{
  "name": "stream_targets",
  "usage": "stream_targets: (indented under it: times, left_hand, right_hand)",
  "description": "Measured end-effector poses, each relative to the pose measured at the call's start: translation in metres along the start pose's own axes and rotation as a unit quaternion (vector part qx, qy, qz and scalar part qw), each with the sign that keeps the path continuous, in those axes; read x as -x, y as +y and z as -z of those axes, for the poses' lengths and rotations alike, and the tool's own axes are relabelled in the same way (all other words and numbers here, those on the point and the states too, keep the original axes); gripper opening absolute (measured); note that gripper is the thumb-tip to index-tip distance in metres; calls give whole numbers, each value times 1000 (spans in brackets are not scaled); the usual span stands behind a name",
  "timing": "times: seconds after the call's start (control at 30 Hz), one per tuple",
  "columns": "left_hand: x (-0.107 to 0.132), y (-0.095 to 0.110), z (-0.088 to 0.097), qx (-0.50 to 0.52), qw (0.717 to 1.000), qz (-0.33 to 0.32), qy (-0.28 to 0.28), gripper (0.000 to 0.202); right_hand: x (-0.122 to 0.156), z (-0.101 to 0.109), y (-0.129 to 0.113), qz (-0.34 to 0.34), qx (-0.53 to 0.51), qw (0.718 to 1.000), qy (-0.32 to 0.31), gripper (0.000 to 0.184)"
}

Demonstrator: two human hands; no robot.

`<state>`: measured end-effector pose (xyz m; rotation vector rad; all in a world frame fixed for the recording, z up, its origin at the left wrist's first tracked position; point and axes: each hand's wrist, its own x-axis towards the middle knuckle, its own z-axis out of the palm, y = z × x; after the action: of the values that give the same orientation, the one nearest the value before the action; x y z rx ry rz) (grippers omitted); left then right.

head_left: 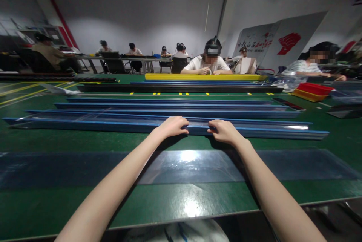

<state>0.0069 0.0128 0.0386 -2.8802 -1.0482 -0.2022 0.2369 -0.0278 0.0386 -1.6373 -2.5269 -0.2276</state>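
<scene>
A long blue plastic channel strip (268, 133) lies crosswise on the green tabletop (135, 206). Near its middle, my left hand (173, 126) is closed over the front blue edge, thumb in front and fingers behind. A short way to the right, my right hand (224, 132) grips the same edge in a like manner. Clear film shows inside the channel, between its front and rear walls. Closer to me, beneath my forearms, a long clear plastic sheet (195, 166) lies flat and reflects the ceiling light.
Beyond lie more blue strips (127, 106), a black strip (181, 88) and a yellow strip (203, 77). A phone (288, 104) and a red bin (313, 90) are at the right. A person (209, 61) works across the table, another (311, 65) at right.
</scene>
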Motion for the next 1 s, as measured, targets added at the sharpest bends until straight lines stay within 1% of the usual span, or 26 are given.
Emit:
stream_targets:
  times: [0.13, 0.4, 1.0]
  left_hand:
    - [0, 0, 0, -9, 1000, 2, -1, 21]
    - [0, -1, 0, -18, 1000, 17, -7, 25]
    - [0, -2, -3, -14, 999, 29, -8, 26]
  right_hand:
    - [-1, -2, -1, 8, -5, 1000, -2, 18]
    - [-2, -4, -5, 1, -17, 1000, -8, 30]
    - [-3, -7, -7, 9, -22, 1000, -1, 31]
